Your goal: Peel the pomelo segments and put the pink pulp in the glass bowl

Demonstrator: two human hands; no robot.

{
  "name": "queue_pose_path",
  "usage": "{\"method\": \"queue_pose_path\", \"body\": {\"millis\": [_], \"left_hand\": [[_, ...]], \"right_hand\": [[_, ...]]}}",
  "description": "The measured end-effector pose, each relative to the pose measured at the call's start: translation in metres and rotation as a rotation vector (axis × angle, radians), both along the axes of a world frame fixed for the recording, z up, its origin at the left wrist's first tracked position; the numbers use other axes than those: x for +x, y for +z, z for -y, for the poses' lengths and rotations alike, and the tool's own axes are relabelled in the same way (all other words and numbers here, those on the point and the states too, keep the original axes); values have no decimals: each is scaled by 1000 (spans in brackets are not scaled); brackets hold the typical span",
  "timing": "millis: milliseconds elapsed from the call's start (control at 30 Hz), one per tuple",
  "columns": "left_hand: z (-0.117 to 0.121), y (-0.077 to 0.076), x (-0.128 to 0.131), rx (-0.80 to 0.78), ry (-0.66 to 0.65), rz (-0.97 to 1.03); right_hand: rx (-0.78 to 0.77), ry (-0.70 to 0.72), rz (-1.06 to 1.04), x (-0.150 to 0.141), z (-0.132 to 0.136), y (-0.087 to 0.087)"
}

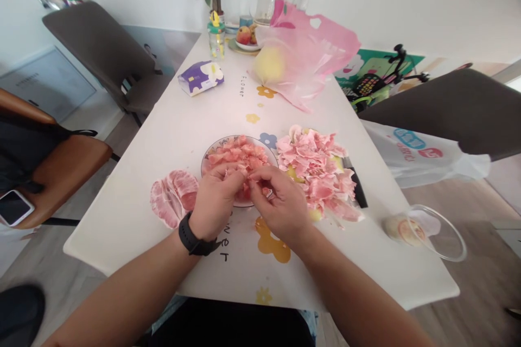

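Head view: a piece of pink pomelo flesh [245, 171] is pinched between the closed fingertips of the left hand [215, 200] and the right hand [280, 203], though the exact set of each finger is partly hidden by the knuckles. Both hands are brought together directly above a round patterned plate [207, 161], so that anything pulled loose would seemingly drop onto the heap of shredded pulp [236, 154] lying on it. A black wristwatch [193, 236] is worn on the left wrist. To the left of the plate, a peeled segment [174, 198] is laid on the white table [122, 195], within easy reach of the left hand. To the right, a mound of pale pink membrane [317, 173] is heaped just beside the plate, apparently to keep it apart from the pulp. A black handle [357, 187] is partly covered by that mound. Farther along the table, a whole yellow pomelo [268, 65] is seen through a pink plastic bag [309, 49], well away from the hands.
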State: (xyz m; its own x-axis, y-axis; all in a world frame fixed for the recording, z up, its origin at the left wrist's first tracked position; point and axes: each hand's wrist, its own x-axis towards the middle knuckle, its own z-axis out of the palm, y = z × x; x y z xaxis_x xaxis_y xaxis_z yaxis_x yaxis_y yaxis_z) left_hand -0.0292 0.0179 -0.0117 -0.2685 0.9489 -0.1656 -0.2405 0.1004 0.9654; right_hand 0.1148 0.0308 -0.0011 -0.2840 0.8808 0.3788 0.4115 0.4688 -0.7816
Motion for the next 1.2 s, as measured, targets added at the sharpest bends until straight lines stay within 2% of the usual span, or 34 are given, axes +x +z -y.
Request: {"method": "queue_pose_path", "body": {"millis": [67, 200, 267, 433, 600, 800, 1000, 1200], "left_hand": [[0, -2, 0, 3, -11, 59], [0, -6, 0, 43, 13, 134], [0, -6, 0, 71, 17, 123], [1, -6, -2, 70, -22, 100], [1, -9, -4, 44, -72, 121], [-2, -2, -2, 65, -113, 265], [-5, 8, 0, 47, -161, 425], [-4, 12, -2, 9, -207, 548]], "right_hand": [[-68, -28, -32, -2, 0, -2], [-322, -18, -212, -5, -2, -4], [-369, -6, -239, -6, -2, -4], [-230, -61, -103, -4, -1, -1], [-275, -49, -120, -2, -1, 1], [-78, -27, -26, 2, -3, 2], [-211, 50, -107, 5, -5, 2], [-238, 111, -205, 11, -10, -1]]}}
